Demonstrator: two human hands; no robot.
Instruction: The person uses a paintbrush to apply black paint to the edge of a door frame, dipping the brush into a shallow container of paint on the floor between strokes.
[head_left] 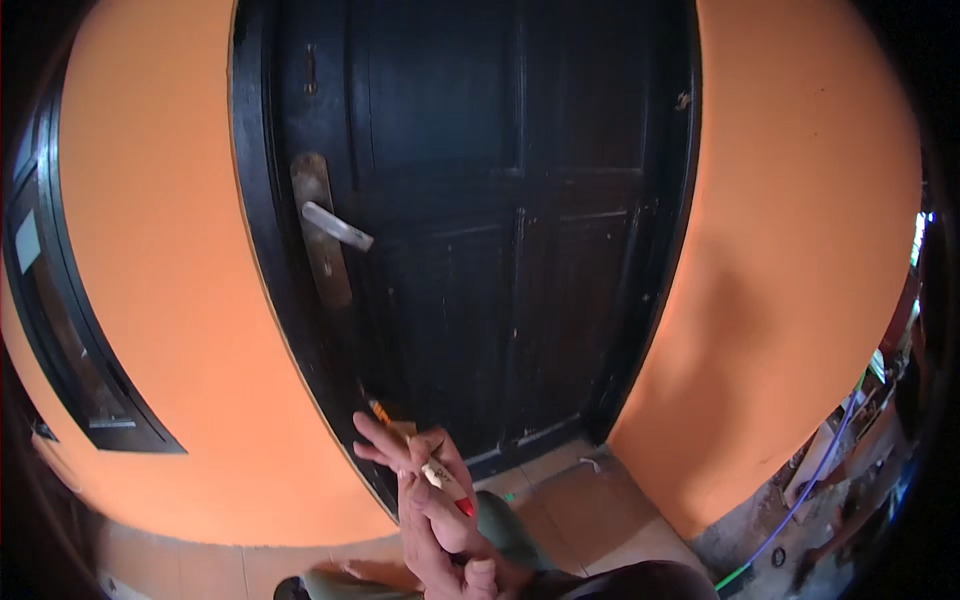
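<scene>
Before a dark wooden door (480, 230) in an orange wall (170, 300), both hands (435, 515) grip a slim screwdriver (425, 465) (red-ended, orange-tipped), angled up-left toward the doorframe.

Two bare hands are showing at the lower middle of the view, the left hand (405, 470) and the right hand (450, 555), with no gloves, rings or watch visible. Forearms are showing bare, without sleeves. Below them, the person is wearing grey-green trousers over the knees, and a dark garment edge is appearing at the bottom right
</scene>
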